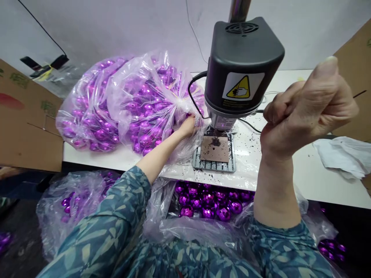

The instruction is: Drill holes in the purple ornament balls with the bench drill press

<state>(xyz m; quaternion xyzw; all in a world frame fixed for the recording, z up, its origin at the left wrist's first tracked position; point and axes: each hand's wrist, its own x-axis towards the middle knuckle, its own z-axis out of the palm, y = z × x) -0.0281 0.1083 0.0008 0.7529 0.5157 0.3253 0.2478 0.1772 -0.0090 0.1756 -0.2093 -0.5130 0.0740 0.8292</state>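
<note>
My left hand (188, 126) reaches to the gathered neck of a clear plastic bag (176, 103) full of shiny purple faceted balls (146, 106). Plastic hides its fingertips, so I cannot see whether they hold a ball. My right hand (310, 106) is a raised fist beside the bench drill press (243, 61). A short dark rod (259, 111) runs from the machine toward that fist, but what the fingers enclose is hidden. Under the drill head, a brown board (214, 150) with a small hole and dark shavings lies on the slotted metal base (214, 166).
Purple balls (208, 200) fill a plastic-lined container below the table edge. Another bag of balls (78, 200) is at lower left. Cardboard boxes (26, 119) flank the white table (307, 181). White cloth or paper (344, 154) lies at right; black shavings surround the base.
</note>
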